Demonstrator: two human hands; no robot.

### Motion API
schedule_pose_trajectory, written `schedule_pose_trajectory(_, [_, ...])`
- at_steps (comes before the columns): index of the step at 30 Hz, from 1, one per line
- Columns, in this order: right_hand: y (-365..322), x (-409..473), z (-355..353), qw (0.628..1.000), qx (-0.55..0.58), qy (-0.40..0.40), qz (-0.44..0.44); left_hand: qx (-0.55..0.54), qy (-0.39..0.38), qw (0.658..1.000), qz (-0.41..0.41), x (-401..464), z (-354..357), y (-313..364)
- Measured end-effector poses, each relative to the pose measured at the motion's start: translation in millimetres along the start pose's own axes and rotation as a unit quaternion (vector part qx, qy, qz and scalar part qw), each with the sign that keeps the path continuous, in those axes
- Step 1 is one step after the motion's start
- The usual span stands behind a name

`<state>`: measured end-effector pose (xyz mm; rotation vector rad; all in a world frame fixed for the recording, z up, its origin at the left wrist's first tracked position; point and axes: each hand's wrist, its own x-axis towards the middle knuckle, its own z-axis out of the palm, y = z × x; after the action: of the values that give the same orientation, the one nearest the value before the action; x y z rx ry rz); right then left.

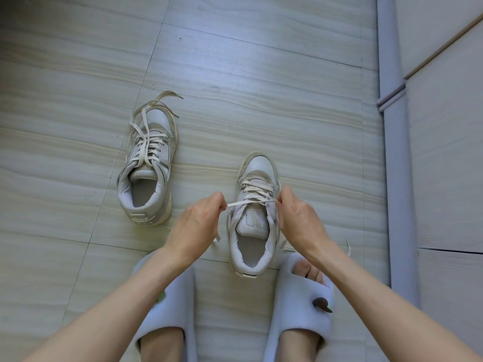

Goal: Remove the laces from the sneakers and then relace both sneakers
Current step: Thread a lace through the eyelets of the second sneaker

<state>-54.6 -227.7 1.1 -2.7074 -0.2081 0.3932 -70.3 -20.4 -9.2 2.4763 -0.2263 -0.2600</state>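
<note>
Hands: left hand (201, 220) and right hand (296, 212) each pinch one side of the lace (248, 203), fingers curled round it, holding it stretched across the near sneaker (254, 212).
Near sneaker: upright on the floor (287, 87), toe pointing away, laced through the lower eyelets, between the two hands and just ahead of the slippers.
Lace ends: loose ends trail on the floor beside the near sneaker's heel.
Far sneaker (147, 163): to the left and further out, well apart, laced, its loose lace ends lying over the toe.
Slippers: left slipper (172, 304) and right slipper (298, 304), pale, worn on the person's feet.
Right edge: pale cabinet (444, 126).
</note>
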Motion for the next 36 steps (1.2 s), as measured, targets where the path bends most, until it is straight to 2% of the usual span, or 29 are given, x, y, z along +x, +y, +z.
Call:
schedule_pose_trajectory(3, [9,-17,1,0.999,-0.037,-0.001,-0.005,0.011,-0.002,1.000,-0.001,-2,2,-5])
schedule_pose_trajectory(7, [32,-34,-2,0.996,-0.067,0.050,0.007,0.009,0.012,1.000,-0.006,-6,-2,-9])
schedule_pose_trajectory(9, [48,-37,-2,0.998,-0.046,-0.001,0.049,0.020,0.023,1.000,-0.004,-8,-6,-9])
schedule_pose_trajectory(12, [58,-39,-5,0.993,0.054,-0.048,0.096,0.084,0.068,0.991,0.074,-8,-15,-5])
schedule_pose_trajectory(16, [30,-23,-4,0.996,0.088,0.009,0.031,0.129,0.141,0.968,0.165,2,-22,10])
schedule_pose_trajectory(19, [-1,-6,1,0.996,0.076,0.005,-0.052,0.147,0.162,0.958,0.186,6,-25,25])
schedule_pose_trajectory(21, [-16,4,10,0.995,0.028,-0.009,-0.098,0.153,0.165,0.955,0.193,7,-25,32])
schedule_pose_trajectory(23, [-23,13,15,0.995,-0.013,-0.009,-0.095,0.154,0.162,0.956,0.191,6,-24,37])
schedule_pose_trajectory(25, [-30,19,12,0.996,0.075,0.020,-0.042,0.159,0.153,0.960,0.171,5,-24,38])
schedule_pose_trajectory(27, [-35,21,3,0.974,0.216,0.063,0.018,0.171,0.135,0.966,0.136,4,-22,34])
schedule_pose_trajectory(29, [-39,21,-7,0.948,0.299,0.096,0.042,0.186,0.117,0.970,0.104,2,-21,29])
schedule_pose_trajectory(34, [-47,24,-29,0.867,0.491,0.066,0.054,0.191,0.080,0.976,0.064,-2,-19,25])
schedule_pose_trajectory(36, [-47,26,-35,0.852,0.518,0.060,0.053,0.171,0.074,0.982,0.039,-1,-18,23])
